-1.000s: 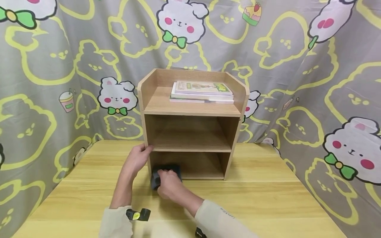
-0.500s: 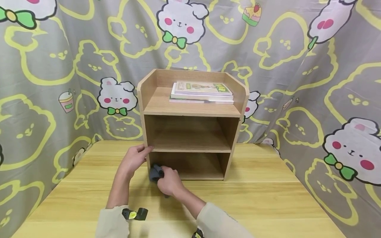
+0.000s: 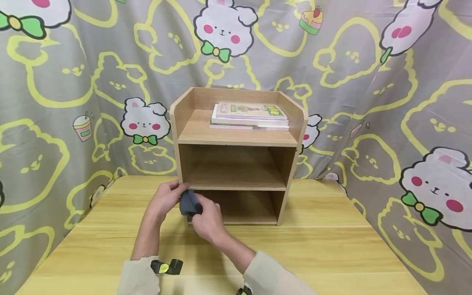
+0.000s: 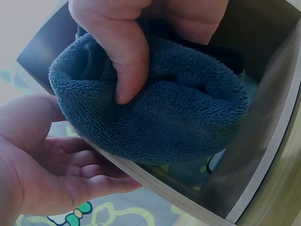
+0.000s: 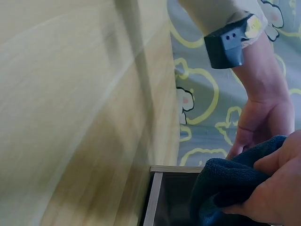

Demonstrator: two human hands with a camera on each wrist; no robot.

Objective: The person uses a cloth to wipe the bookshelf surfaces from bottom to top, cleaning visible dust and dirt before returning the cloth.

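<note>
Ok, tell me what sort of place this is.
Likely a curtained-off table nook, perhaps staged for recording: a cartoon-print curtain lines the back and both sides of a wood-grain table, a wooden shelf unit stands on it, and a black device sits at the left sleeve.

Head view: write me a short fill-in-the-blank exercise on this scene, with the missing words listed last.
1. The books lie on the shelf unit at its ____ level.
2. The left hand touches the shelf unit at its ____ side.
3. The cloth is held by the person's ____.

Missing words: top; left; right hand.
</note>
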